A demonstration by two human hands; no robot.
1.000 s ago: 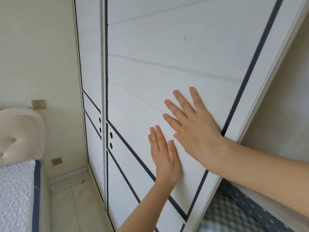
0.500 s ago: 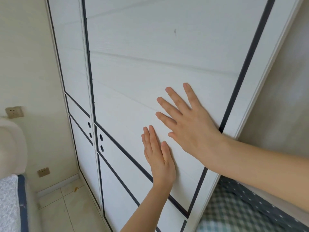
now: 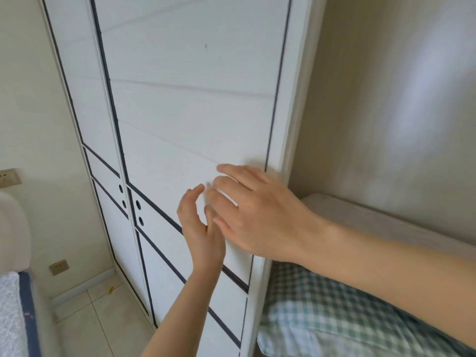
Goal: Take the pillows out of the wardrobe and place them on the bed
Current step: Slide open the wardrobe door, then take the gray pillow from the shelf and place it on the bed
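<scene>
Green checked pillow (image 3: 322, 320) inside the open wardrobe (image 3: 386, 124)

Green-checked pillow (image 3: 322, 313), white wardrobe door (image 3: 190, 112)

Off to my left, the plain corner of the room.

A cream wall (image 3: 31, 104) carries one socket (image 3: 7, 177) higher up and a second socket (image 3: 58, 266) near the skirting; pale floor tiles (image 3: 103, 328) below, with a small yellow scrap (image 3: 111, 289) lying on them.
</scene>
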